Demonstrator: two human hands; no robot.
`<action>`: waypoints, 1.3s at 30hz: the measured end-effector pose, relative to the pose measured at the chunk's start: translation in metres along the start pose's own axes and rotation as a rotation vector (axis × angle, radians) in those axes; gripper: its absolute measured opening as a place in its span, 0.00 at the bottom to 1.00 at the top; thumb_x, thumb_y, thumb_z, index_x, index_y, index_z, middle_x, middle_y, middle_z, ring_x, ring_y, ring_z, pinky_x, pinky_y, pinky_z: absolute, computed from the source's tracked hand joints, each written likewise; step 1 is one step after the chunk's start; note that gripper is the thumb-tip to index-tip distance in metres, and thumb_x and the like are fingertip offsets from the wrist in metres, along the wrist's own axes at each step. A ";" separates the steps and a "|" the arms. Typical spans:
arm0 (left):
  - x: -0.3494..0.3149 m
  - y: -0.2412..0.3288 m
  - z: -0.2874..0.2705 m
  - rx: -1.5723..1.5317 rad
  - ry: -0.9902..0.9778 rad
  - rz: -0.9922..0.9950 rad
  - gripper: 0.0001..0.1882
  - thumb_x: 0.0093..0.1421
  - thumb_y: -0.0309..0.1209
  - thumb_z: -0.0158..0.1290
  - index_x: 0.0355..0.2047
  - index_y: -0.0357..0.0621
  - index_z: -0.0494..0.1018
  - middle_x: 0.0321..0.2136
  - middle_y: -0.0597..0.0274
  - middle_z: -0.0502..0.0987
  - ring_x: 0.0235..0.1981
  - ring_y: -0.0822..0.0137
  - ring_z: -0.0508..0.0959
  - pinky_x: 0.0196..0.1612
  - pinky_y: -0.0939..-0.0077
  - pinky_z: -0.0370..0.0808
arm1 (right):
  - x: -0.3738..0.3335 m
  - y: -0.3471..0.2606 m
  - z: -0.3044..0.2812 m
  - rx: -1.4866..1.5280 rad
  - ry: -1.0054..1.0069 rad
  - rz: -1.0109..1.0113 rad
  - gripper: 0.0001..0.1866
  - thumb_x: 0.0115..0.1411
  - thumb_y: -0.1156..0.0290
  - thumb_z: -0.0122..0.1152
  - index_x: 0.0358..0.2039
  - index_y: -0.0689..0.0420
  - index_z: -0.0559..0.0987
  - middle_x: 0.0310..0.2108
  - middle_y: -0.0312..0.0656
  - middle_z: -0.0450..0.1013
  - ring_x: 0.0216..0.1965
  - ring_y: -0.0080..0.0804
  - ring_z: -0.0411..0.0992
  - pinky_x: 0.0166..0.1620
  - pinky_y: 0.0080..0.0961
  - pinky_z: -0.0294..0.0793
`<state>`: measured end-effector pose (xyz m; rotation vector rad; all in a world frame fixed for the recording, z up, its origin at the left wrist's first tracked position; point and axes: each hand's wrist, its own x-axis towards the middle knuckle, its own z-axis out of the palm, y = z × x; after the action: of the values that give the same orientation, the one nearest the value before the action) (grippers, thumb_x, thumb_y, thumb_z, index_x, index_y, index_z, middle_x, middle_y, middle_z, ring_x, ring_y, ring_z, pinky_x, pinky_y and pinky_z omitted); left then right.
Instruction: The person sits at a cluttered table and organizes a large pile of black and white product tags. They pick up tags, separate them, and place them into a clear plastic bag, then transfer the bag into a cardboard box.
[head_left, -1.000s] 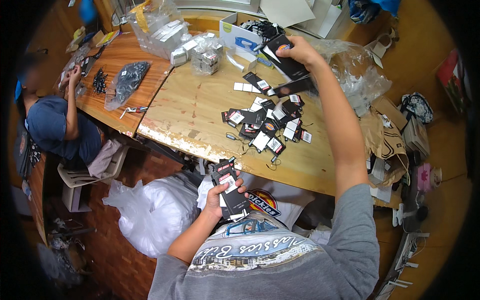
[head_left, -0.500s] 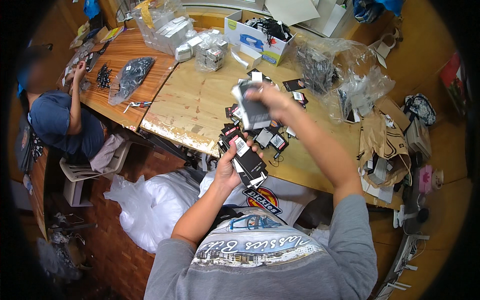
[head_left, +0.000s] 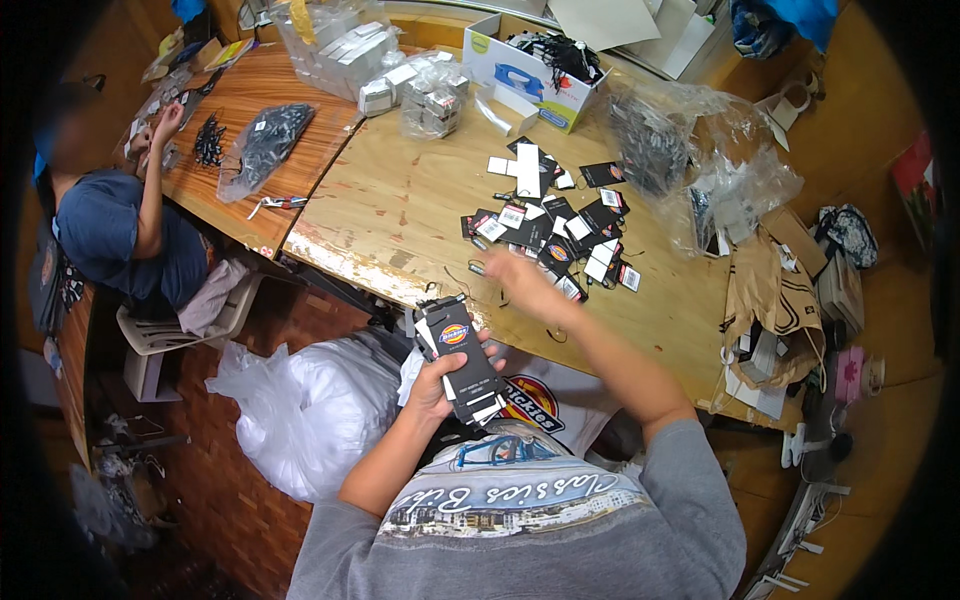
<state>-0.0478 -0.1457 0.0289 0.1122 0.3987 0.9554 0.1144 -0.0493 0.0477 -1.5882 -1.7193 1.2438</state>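
My left hand (head_left: 432, 388) grips a stack of black hang tags (head_left: 468, 365) in front of my chest, thumb across the top one. That top tag carries a round coloured logo, and white edges of other tags stick out beneath it. Out over the table's near side, my right hand (head_left: 522, 285) reaches to the near left edge of a loose pile of black and white hang tags (head_left: 560, 225). Motion smears its fingers, so whether they pinch anything cannot be seen. Thin dark loops trail from several tags in the pile.
Behind the pile stand a white box (head_left: 530, 75) of black cords and bagged stacks of tags (head_left: 435, 108). A clear plastic bag (head_left: 740, 140) and a brown paper bag (head_left: 760, 290) lie right. Another person (head_left: 115, 225) works at the left table. White sacks (head_left: 310, 415) sit below.
My right hand has come down and left, and the tags it held no longer show in it. My left hand has drawn closer to me; its top tag now shows a logo instead of a barcode.
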 end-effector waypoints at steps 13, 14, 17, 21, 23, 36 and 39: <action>0.003 0.049 0.001 -0.371 -0.116 0.122 0.24 0.41 0.24 0.48 0.41 0.42 0.59 0.29 0.63 0.63 0.31 0.69 0.65 0.42 0.65 0.63 | 0.154 0.035 -0.113 -1.344 -0.008 -0.309 0.16 0.51 0.72 0.41 0.41 0.41 0.67 0.52 0.27 0.52 0.54 0.32 0.50 0.49 0.48 0.54; 0.005 0.047 0.004 -0.369 -0.117 0.115 0.24 0.41 0.24 0.48 0.42 0.42 0.58 0.29 0.64 0.63 0.31 0.70 0.65 0.41 0.65 0.63 | 0.159 0.034 -0.118 -1.407 -0.053 -0.317 0.15 0.51 0.72 0.42 0.40 0.41 0.67 0.51 0.28 0.53 0.53 0.32 0.50 0.49 0.48 0.53; 0.012 0.042 0.001 -0.388 -0.115 0.085 0.26 0.41 0.24 0.48 0.43 0.42 0.57 0.30 0.64 0.63 0.31 0.70 0.65 0.41 0.66 0.63 | 0.159 0.033 -0.125 -1.407 -0.223 -0.248 0.16 0.44 0.73 0.52 0.36 0.44 0.69 0.44 0.30 0.59 0.52 0.31 0.52 0.50 0.47 0.50; 0.028 0.039 0.009 -0.338 -0.130 0.048 0.26 0.41 0.24 0.48 0.44 0.42 0.56 0.30 0.63 0.63 0.31 0.69 0.65 0.40 0.64 0.63 | 0.148 0.033 -0.138 -1.277 -0.260 -0.099 0.20 0.37 0.71 0.60 0.35 0.46 0.70 0.40 0.32 0.62 0.49 0.30 0.54 0.47 0.44 0.52; 0.042 0.037 0.014 -0.266 -0.137 0.048 0.26 0.42 0.25 0.49 0.44 0.42 0.56 0.31 0.62 0.63 0.32 0.68 0.65 0.41 0.63 0.64 | 0.144 0.032 -0.142 -1.261 -0.259 -0.057 0.22 0.36 0.71 0.61 0.37 0.47 0.69 0.39 0.33 0.63 0.47 0.30 0.56 0.46 0.42 0.53; 0.131 -0.015 0.024 -0.290 -0.209 -0.219 0.23 0.48 0.36 0.51 0.42 0.39 0.59 0.36 0.53 0.67 0.39 0.55 0.68 0.45 0.61 0.64 | 0.040 -0.014 -0.095 0.542 0.077 0.259 0.27 0.51 0.81 0.44 0.50 0.53 0.50 0.26 0.41 0.65 0.25 0.24 0.66 0.25 0.21 0.70; 0.127 -0.028 0.024 -0.249 -0.100 -0.250 0.27 0.48 0.37 0.51 0.45 0.40 0.56 0.40 0.53 0.66 0.41 0.58 0.68 0.46 0.62 0.64 | 0.019 0.019 -0.067 0.091 0.041 0.049 0.22 0.49 0.77 0.47 0.45 0.58 0.54 0.29 0.49 0.68 0.30 0.34 0.68 0.34 0.24 0.66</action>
<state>0.0483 -0.0569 0.0081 -0.1141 0.1932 0.7425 0.1765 -0.0139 0.0588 -1.6003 -1.5850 1.2851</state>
